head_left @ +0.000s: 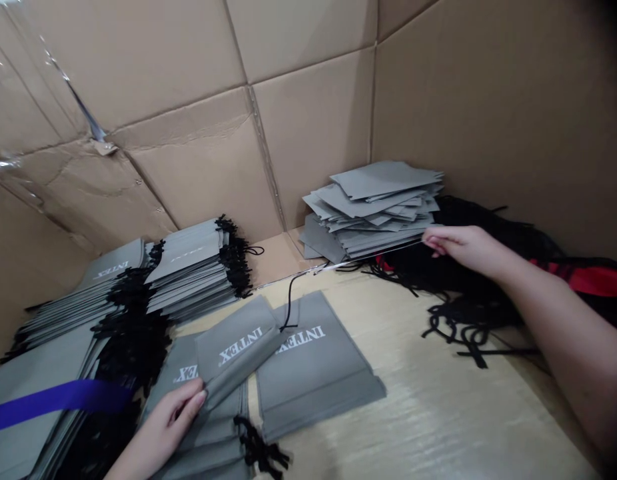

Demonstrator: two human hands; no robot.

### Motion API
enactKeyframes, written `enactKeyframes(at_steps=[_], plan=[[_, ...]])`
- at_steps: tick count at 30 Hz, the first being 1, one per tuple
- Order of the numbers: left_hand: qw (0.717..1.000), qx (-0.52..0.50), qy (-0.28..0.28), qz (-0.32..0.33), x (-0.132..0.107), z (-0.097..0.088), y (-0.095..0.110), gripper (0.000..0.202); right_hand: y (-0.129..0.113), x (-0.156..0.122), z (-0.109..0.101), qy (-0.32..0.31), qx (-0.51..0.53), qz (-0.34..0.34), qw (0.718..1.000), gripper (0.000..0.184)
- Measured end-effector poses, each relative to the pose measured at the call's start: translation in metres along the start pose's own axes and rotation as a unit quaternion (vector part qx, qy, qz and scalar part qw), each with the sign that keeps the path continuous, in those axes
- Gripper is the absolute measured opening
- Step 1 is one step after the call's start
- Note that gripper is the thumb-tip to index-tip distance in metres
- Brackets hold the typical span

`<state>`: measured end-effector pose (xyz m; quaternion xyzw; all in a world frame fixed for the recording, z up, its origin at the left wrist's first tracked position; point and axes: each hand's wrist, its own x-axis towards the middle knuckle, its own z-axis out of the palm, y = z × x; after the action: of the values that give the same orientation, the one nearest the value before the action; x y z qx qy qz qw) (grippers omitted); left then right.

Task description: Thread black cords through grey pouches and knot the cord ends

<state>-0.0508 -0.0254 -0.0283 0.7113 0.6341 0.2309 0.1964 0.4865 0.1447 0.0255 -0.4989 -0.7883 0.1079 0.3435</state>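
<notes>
My left hand (pixel 168 420) pinches the lower edge of a grey INTEX drawstring bag (pixel 238 350), lifted at an angle over a low pile of like bags (pixel 208 440). Another grey INTEX bag (pixel 316 373) lies flat beside it, its black cord (pixel 289 303) trailing up. My right hand (pixel 461 247) reaches to the far right, fingers curled at the edge of a loose stack of plain grey bags (pixel 373 207), next to a heap of black cords (pixel 463 300). What the fingers hold, if anything, I cannot make out.
Tall stacks of finished grey bags with black cords (pixel 193 267) fill the left. A purple strap (pixel 53 400) crosses the lower left. Cardboard walls (pixel 488 100) enclose the wooden table (pixel 438 413) at back and right. Red fabric (pixel 593 280) lies behind my right forearm.
</notes>
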Motion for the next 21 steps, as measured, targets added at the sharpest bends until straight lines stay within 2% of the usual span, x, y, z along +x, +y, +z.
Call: enactKeyframes(at_steps=[3,5,7,9,11,13,15,19,21], plan=[[1.0,-0.001,-0.008,0.001,0.001,-0.001,0.005,0.042,-0.011,0.001,0.005,-0.031,-0.018,-0.012,0.999,0.025],[1.0,-0.004,-0.019,0.009,0.002,-0.002,0.01,0.042,-0.021,0.003,0.019,-0.11,-0.033,-0.035,0.993,0.02],[0.999,-0.008,-0.028,0.014,0.003,-0.005,0.016,0.041,-0.029,0.006,0.035,-0.159,-0.049,-0.049,0.985,0.018],[0.999,-0.01,-0.045,0.021,0.003,-0.008,0.021,0.041,-0.035,0.007,0.047,-0.178,-0.098,-0.051,0.978,0.02],[0.998,-0.015,-0.058,0.027,0.003,-0.01,0.024,0.04,-0.042,0.006,0.054,-0.156,-0.17,-0.054,0.971,0.024],[0.997,-0.021,-0.061,0.03,0.003,-0.011,0.026,0.04,-0.055,0.003,0.059,-0.097,-0.254,-0.063,0.96,0.029],[0.997,-0.026,-0.058,0.036,0.002,-0.011,0.027,0.04,-0.078,-0.002,0.067,-0.028,-0.313,-0.082,0.946,0.034],[0.997,-0.029,-0.059,0.047,0.0,-0.006,0.031,0.04,-0.137,-0.017,0.102,-0.056,-0.238,-0.192,0.95,0.037],[0.996,-0.03,-0.063,0.051,-0.002,-0.003,0.033,0.041,-0.156,-0.023,0.122,-0.075,-0.188,-0.221,0.954,0.036]])
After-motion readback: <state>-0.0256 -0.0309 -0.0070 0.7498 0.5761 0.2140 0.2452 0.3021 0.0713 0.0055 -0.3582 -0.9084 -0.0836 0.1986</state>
